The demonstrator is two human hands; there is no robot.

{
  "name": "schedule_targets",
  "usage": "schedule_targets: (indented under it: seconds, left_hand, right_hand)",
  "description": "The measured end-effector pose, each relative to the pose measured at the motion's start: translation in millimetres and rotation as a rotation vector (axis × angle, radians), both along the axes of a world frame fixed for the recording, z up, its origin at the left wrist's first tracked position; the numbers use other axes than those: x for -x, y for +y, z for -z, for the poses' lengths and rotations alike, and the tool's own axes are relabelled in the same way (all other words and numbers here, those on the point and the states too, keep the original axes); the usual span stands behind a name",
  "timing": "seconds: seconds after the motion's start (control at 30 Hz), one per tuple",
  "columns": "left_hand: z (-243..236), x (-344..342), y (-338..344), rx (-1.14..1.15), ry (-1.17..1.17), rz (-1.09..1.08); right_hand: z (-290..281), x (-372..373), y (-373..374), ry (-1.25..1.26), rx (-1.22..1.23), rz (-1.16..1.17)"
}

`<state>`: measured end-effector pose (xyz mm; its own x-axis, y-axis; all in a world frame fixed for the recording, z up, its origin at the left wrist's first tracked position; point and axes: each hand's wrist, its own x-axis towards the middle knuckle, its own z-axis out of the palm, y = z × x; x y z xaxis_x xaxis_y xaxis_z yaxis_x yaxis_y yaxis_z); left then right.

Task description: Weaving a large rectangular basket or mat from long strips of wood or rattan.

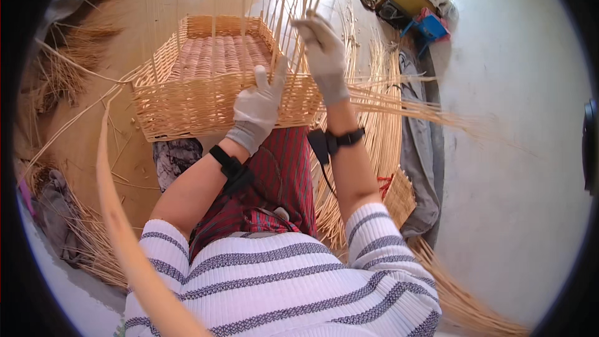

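A rectangular woven wicker basket point(187, 103) rests on my lap, its upright stakes point(215, 0) rising from the rim. My left hand point(259, 109), in a pale glove, presses against the basket's near wall by the right corner, thumb up along a stake. My right hand point(323, 50), also gloved, is raised above that corner and closed around a bunch of thin wicker rods point(299, 0). Black bands sit on both wrists.
Loose willow rods point(387, 106) fan out to the right over grey cloth point(421, 150). More rod bundles point(62, 75) lie on the floor at left. A long thick rod point(118, 212) curves up past my left arm. A box and blue stool point(430, 25) stand at the far right.
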<state>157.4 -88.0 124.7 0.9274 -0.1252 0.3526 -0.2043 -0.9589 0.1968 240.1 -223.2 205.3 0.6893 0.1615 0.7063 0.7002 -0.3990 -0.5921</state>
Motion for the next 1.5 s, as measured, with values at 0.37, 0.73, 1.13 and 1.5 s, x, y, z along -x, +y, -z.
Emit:
schedule_targets:
  seconds: [0.37, 0.73, 1.13, 1.5]
  left_hand:
    - [-25, -7, 6, 0.145, 0.364, 0.077]
    - [40, 47, 202, 0.800, -0.475, -0.579]
    - [45, 29, 240, 1.774, -0.256, 0.017]
    - [-7, 11, 339, 1.282, 0.316, 0.314]
  right_hand:
    - [53, 71, -120, 0.469, -0.361, 0.336]
    - [32, 98, -59, 0.242, -0.334, 0.565]
    - [19, 141, 221, 0.102, 0.072, -0.335]
    - [41, 156, 232, 0.206, 0.066, -0.362]
